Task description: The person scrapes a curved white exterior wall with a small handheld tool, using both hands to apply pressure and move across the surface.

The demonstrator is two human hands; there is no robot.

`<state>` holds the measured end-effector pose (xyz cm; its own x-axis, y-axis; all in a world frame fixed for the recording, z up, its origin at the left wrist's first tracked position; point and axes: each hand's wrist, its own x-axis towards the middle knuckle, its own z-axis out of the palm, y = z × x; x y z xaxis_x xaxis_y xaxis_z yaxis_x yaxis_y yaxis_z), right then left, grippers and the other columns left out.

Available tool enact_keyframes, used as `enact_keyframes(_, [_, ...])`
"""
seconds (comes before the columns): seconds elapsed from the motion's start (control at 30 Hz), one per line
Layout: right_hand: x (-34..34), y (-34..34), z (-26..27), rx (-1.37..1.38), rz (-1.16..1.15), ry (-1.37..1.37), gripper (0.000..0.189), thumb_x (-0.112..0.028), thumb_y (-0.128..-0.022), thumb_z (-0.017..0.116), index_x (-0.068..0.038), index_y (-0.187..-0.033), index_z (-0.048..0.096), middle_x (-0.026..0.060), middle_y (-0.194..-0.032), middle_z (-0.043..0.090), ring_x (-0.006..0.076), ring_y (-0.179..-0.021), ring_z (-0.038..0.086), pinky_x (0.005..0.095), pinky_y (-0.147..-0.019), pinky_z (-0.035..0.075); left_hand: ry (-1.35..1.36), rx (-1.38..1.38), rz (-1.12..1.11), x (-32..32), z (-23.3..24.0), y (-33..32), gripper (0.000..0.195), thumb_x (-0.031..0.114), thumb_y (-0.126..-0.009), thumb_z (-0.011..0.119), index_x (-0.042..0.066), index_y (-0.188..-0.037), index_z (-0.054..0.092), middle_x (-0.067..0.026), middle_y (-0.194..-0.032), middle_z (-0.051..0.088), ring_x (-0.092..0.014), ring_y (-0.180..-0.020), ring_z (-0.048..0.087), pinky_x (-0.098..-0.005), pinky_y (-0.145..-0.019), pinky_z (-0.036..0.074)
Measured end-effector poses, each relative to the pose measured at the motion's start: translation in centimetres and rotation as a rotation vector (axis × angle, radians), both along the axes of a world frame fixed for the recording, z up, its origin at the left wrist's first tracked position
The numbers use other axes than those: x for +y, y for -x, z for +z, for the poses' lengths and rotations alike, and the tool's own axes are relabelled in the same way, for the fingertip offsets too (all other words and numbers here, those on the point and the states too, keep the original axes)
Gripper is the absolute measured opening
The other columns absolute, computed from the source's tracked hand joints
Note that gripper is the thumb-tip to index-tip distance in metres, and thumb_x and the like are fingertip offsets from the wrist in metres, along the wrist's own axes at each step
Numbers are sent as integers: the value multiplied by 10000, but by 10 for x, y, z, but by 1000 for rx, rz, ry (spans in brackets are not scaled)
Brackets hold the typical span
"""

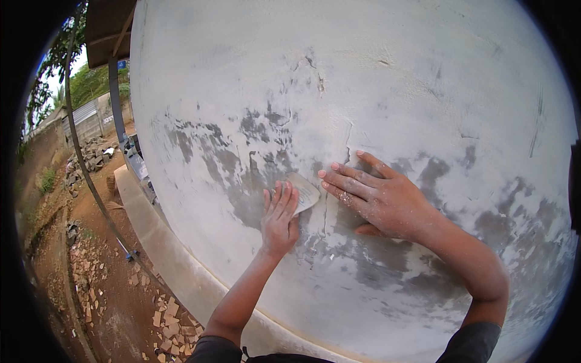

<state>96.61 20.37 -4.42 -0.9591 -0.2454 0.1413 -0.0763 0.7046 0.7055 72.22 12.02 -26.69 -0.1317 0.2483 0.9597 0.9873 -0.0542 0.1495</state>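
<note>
A wall with peeling white paint point(218, 86) fills most of the view, with grey patches where the coat is worn through. My left hand point(278, 224) presses a piece of sandpaper point(307, 194) flat on the wall; its pale back bears printing. Just to the right, my right hand point(383, 199) lies on the wall with fingers spread and nothing in it. Pale dust coats its knuckles and fingers. A crack point(348, 140) runs down the wall near my right fingertips. The underside of the sandpaper is hidden.
A concrete ledge point(156, 231) runs along the wall's foot. On the dirt at left lie broken tile pieces point(170, 326) and a heap of rubble point(93, 156). A thin pole point(84, 159) slants across the left side. A dark post point(115, 97) supports a roof.
</note>
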Motion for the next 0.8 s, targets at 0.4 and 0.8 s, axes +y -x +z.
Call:
enact_keyframes(0.4, [3,-5,5,-74,-34,0,999,-503,-811,794,-108,-1619,360,-15,-1693,364,155,-1576,295,481,-1338,162,58,68,-196,9,-9,-49,500,76,-1017,505,-21,-1506,537,-221,-1625,446,-415,-1548,352,-584,-1268,213])
enact_keyframes(0.8, [10,-5,3,-24,72,131,1001,-471,-774,839,-127,-1605,398,-18,-1688,378,172,-1551,353,483,-1323,210,-62,-30,-163,17,17,-44,541,157,-1021,539,-21,-1531,503,-219,-1639,426,-376,-1571,320,-580,-1280,176])
